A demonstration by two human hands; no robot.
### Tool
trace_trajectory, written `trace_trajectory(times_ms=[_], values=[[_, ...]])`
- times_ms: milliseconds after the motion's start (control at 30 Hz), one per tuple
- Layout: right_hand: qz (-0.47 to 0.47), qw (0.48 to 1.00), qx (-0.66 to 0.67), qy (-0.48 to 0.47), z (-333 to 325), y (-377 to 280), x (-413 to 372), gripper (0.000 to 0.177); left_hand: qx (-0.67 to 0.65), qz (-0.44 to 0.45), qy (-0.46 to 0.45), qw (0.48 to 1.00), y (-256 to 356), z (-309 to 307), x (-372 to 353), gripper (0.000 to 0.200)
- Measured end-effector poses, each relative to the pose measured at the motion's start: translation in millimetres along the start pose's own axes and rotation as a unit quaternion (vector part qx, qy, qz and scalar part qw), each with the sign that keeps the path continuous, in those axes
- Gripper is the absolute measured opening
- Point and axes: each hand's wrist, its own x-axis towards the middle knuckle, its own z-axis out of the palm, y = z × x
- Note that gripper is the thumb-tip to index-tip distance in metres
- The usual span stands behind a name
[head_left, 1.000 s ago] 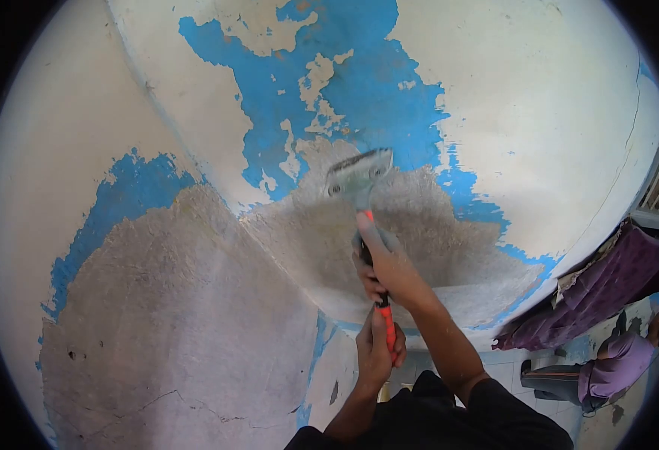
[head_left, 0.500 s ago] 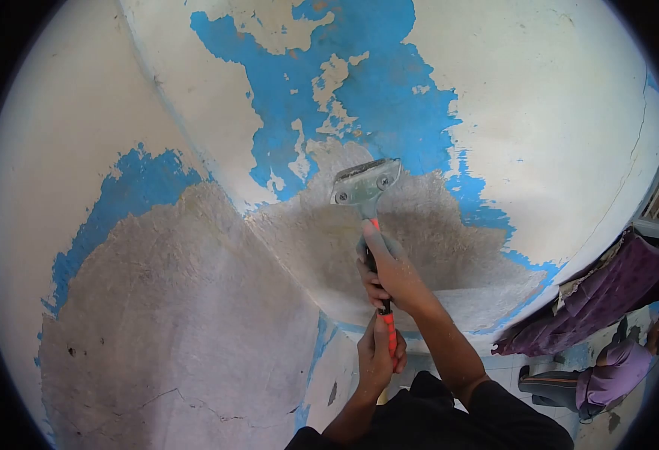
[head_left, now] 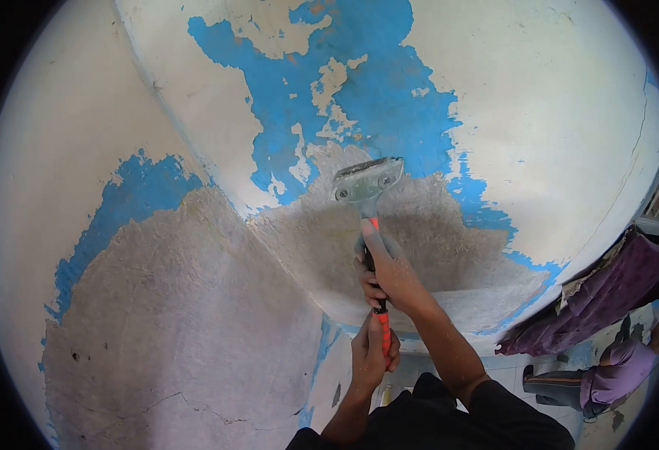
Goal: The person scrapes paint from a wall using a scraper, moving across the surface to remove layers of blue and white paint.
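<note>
A long-handled scraper (head_left: pixel 369 187) has its metal head and blade against the wall, at the border between bare grey plaster (head_left: pixel 427 225) and blue paint (head_left: pixel 389 105). Two screws show on the head. My right hand (head_left: pixel 392 279) is wrapped round the upper red and black handle, just below the head, with its thumb along the shaft. Lower down, my left hand (head_left: pixel 373 358) grips the red end of the same handle. Both hands are closed, and whitish dust covers fingers of the right one.
Cream paint (head_left: pixel 540 127) surrounds the blue patches. On the left, another wall face has a large scraped area (head_left: pixel 187 322) with a crack, meeting this one at a corner line. A purple cloth (head_left: pixel 592 300) hangs at right; near it is another person (head_left: pixel 618 379) in a purple shirt.
Scraper and hands stay almost in place against the wall, with only a tiny shift. The view has moved slightly, and the other person appears a little further right.
</note>
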Motion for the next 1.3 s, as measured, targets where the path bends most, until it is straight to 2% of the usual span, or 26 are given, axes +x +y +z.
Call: trace_trajectory(times_ms=[233, 433, 733, 833, 933, 1133, 1300], values=[[0.037, 0.997, 0.050, 0.035, -15, 34, -12, 0.052, -0.014, -0.059, -0.007, 0.998, -29, -12, -15, 0.046], [0.002, 0.998, 0.050, 0.023, -9, 6, -11, 0.051, 0.026, -0.038, -0.021, 0.999, 3, -6, -8, 0.048], [0.030, 0.999, 0.029, 0.028, -19, 29, -17, 0.054, -0.012, -0.065, -0.008, 0.998, -27, -3, -15, 0.051], [0.015, 1.000, 0.019, 0.008, -17, 3, -16, 0.054, 0.015, -0.026, -0.017, 0.999, -10, 9, -9, 0.049], [0.011, 1.000, 0.020, 0.005, -17, 2, -16, 0.054, -0.015, -0.033, -0.014, 0.999, -15, 8, -6, 0.047], [0.048, 0.998, 0.035, 0.017, -28, 32, -20, 0.053, -0.002, -0.042, -0.008, 0.999, -38, 3, -14, 0.048], [-0.005, 1.000, 0.012, 0.002, -21, -8, -13, 0.053, 0.029, 0.005, -0.008, 1.000, -10, 16, 2, 0.048]])
